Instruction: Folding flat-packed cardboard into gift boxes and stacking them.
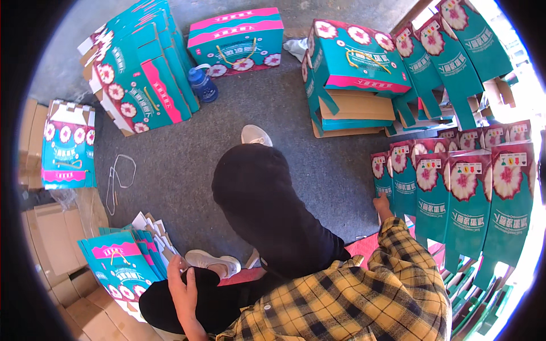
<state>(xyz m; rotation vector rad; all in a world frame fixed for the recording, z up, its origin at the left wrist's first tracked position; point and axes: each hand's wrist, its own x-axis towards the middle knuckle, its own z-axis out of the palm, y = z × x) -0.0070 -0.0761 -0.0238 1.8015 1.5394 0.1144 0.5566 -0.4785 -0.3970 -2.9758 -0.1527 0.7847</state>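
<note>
My right hand [382, 202] reaches out to the right in a yellow plaid sleeve. Its fingers curl on the lower edge of the leftmost flat carton [381, 173] in a row of teal and red flower-printed cartons [466, 199] that lean upright. My left hand [181, 282] lies flat on my black-trousered knee with its fingers apart and holds nothing. Just to its left is a fanned stack of flat teal cartons [122, 264]. I sit on the grey floor with my legs folded, wearing white shoes [211, 260].
Assembled teal gift boxes stand at the back [236, 41], back right [355, 54] and far left [67, 148]. More flat cartons lean at the back left [139, 74] and top right [455, 51]. There is also a blue bottle [203, 84], loose cord [116, 179] and brown cardboard [54, 250].
</note>
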